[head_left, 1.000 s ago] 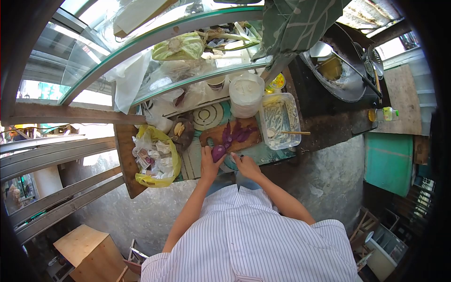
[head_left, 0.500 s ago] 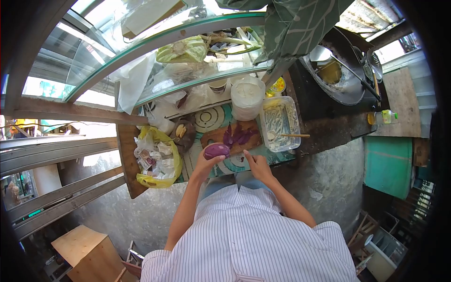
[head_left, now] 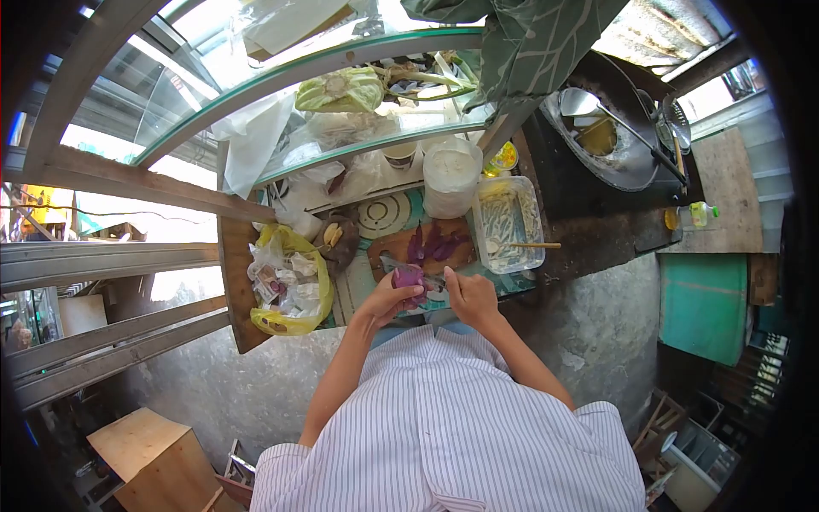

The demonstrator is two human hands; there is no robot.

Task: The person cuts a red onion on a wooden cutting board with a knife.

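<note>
My left hand is closed around a rounded purple root vegetable, which looks like a purple sweet potato, above the table's near edge. My right hand is closed just to its right, gripping what looks like a knife; its blade is thin, partly hidden and hard to make out. Just beyond both hands, several dark purple pieces lie on a wooden cutting board. A clear plastic tub holding pale strips stands right of the board, with a stick across its rim.
Left of the board are a yellow bag of scraps and a dark round object. A white container stands behind the board, below a glass case. A wok with a spatula sits far right, near an oil bottle.
My left hand has moved right and slightly down, turning the purple vegetable. My two hands are now closer together, with the blade near the vegetable. The view has shifted slightly.
</note>
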